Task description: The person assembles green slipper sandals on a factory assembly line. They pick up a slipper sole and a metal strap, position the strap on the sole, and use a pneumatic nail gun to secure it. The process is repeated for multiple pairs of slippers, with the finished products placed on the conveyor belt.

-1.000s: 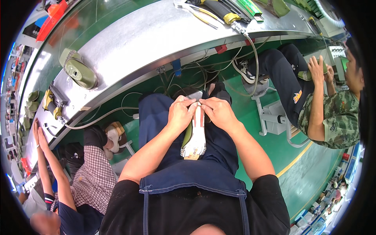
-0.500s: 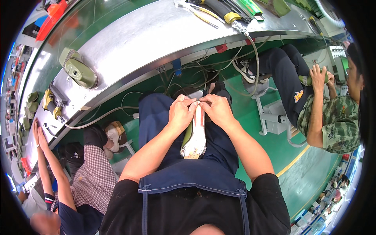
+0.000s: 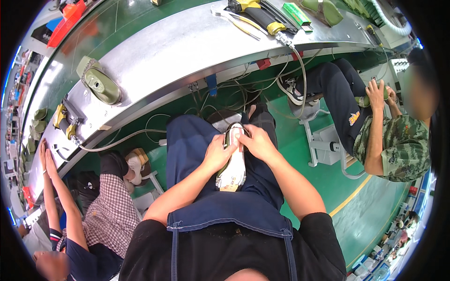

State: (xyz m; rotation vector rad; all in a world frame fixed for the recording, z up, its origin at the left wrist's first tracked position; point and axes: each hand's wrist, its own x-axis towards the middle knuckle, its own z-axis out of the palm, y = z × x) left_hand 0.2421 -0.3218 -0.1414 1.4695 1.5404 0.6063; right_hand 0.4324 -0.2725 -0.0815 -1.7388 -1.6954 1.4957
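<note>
currently i am holding 1 shoe (image 3: 233, 166) sole-up on my lap, braced against the blue apron (image 3: 225, 213) so it is not slipping. my left hand (image 3: 216, 154) and right hand (image 3: 253, 142) are both pinching its toe end, fingers curled, well below the steel bench (image 3: 187, 51).

My navy apron (image 3: 220, 215) and black shirt (image 3: 234, 253); an olive and white shoe (image 3: 233, 168) on my lap. Silver bench (image 3: 187, 51), green floor (image 3: 356, 206). Neighbours wear a checked shirt (image 3: 110, 215) and camouflage shirt (image 3: 398, 150).
</note>
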